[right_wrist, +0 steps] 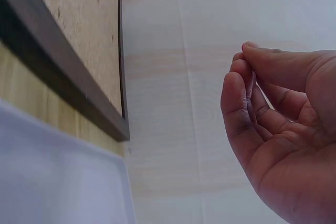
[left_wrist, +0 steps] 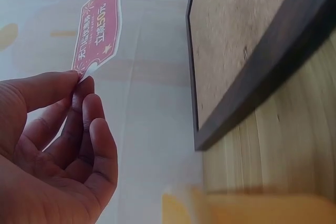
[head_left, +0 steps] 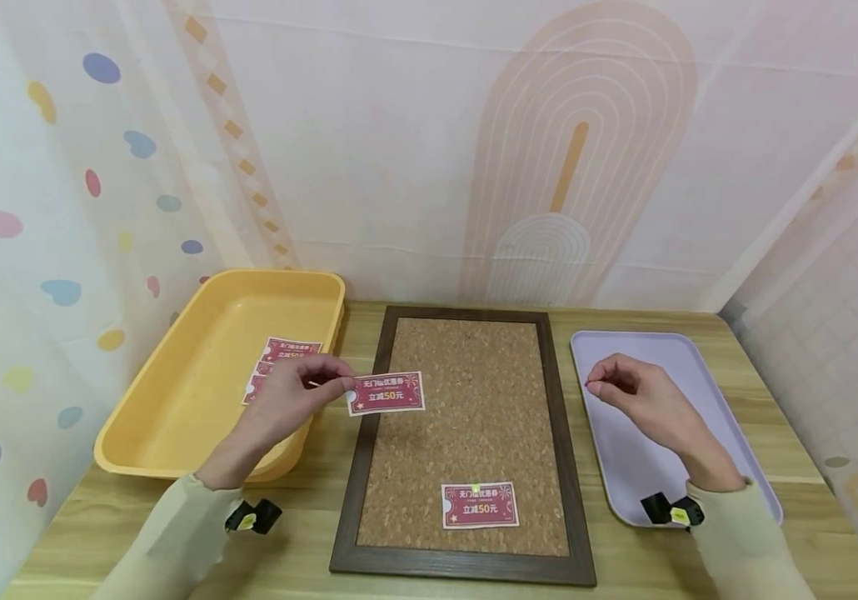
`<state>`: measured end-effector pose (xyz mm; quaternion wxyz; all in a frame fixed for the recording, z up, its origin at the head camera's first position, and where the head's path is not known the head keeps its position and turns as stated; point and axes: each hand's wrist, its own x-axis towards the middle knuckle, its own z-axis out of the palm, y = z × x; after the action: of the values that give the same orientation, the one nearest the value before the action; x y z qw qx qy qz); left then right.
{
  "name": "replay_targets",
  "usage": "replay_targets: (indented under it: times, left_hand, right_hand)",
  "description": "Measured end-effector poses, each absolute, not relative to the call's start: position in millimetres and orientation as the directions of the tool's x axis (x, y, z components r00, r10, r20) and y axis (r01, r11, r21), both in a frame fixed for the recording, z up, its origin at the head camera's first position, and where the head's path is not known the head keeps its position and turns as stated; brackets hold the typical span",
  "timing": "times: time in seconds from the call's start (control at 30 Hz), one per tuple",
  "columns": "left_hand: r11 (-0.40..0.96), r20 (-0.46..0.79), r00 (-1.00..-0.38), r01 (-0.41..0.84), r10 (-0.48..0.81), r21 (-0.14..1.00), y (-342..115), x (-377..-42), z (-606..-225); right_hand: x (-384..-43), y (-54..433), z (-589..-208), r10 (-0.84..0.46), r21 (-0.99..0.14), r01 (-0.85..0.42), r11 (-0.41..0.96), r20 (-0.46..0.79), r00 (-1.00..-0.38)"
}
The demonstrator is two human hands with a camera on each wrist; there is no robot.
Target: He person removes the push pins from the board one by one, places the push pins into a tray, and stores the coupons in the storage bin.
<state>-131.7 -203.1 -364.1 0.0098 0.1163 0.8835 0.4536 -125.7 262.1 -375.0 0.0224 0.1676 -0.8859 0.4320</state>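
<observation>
My left hand pinches a red-and-white paper coupon by its left end, between thumb and index finger. The coupon hangs in the air over the left edge of the framed corkboard. Above the lilac tray, my right hand has its thumb and fingertips together on what looks like a small red pushpin, mostly hidden by the fingers. Low on the cork lies another coupon, with a yellow-green pushpin at its top edge.
To the left, a yellow plastic tub holds more coupons, partly behind my left hand. The lilac tray is right of the corkboard. All stand on a wooden table before a patterned cloth backdrop.
</observation>
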Motion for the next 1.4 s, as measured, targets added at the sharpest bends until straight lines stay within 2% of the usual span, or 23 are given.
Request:
replay_targets:
  times: [0.27, 0.53, 0.93, 1.17, 1.4]
  left_hand:
    - [0.637, 0.105, -0.972, 0.217, 0.210, 0.740, -230.3, -131.6, -361.0]
    - [0.653, 0.073, -0.970, 0.211, 0.233, 0.728, -259.1, -132.5, -355.7]
    - [0.645, 0.076, -0.956, 0.249, 0.283, 0.722, -298.8, -146.6, -350.2]
    - [0.684, 0.037, -0.963, 0.217, 0.268, 0.696, -319.4, -158.5, -350.4]
    - [0.672, -0.016, -0.958, 0.189, 0.286, 0.716, -337.8, -170.6, -350.9]
  right_hand:
    - [-124.7, 281.3, -375.9, -0.242, -0.725, -0.333, 0.603, 0.231, -0.942]
    - [-125.9, 302.2, -379.2, -0.238, -0.733, -0.342, 0.588, 0.248, -0.939]
    - [-129.7, 330.8, -382.8, -0.214, -0.714, -0.294, 0.636, 0.203, -0.955]
    - [-134.5, 345.0, -386.3, -0.218, -0.720, -0.267, 0.641, 0.163, -0.962]
    - [-140.1, 355.3, -389.8, -0.213, -0.720, -0.233, 0.654, 0.120, -0.970]
